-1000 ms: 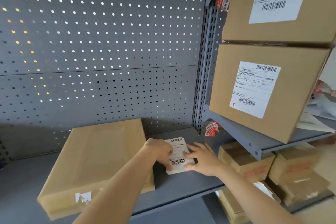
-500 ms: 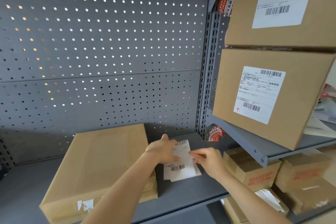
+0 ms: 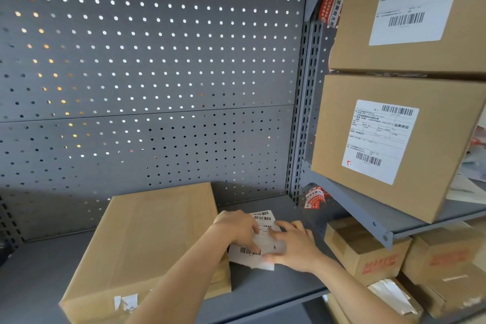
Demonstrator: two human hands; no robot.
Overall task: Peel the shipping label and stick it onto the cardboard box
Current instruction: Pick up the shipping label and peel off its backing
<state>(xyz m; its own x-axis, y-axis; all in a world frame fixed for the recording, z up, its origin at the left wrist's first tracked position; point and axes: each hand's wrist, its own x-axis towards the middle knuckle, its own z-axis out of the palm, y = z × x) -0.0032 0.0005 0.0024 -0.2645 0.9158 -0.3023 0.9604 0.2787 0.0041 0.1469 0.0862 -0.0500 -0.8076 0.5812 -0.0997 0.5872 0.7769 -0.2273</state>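
Note:
A white shipping label (image 3: 259, 241) with barcodes lies on the grey shelf (image 3: 265, 289), just right of a flat cardboard box (image 3: 147, 242). My left hand (image 3: 238, 229) presses its fingers on the label's left side. My right hand (image 3: 294, 247) rests on the label's right side, fingers pinching at its middle. The label's lower edge looks lifted, with a second white layer showing beneath it. Much of the label is hidden under both hands.
A perforated grey back panel (image 3: 147, 73) rises behind the shelf. On the right, two labelled cardboard boxes (image 3: 389, 139) stand stacked on a higher shelf. Smaller boxes (image 3: 368, 252) sit lower right. A roll of red-printed tape (image 3: 314, 198) lies by the upright.
Both hands have shifted on the label; the right hand has moved in over its right side and the sheet now looks partly separated at its lower edge.

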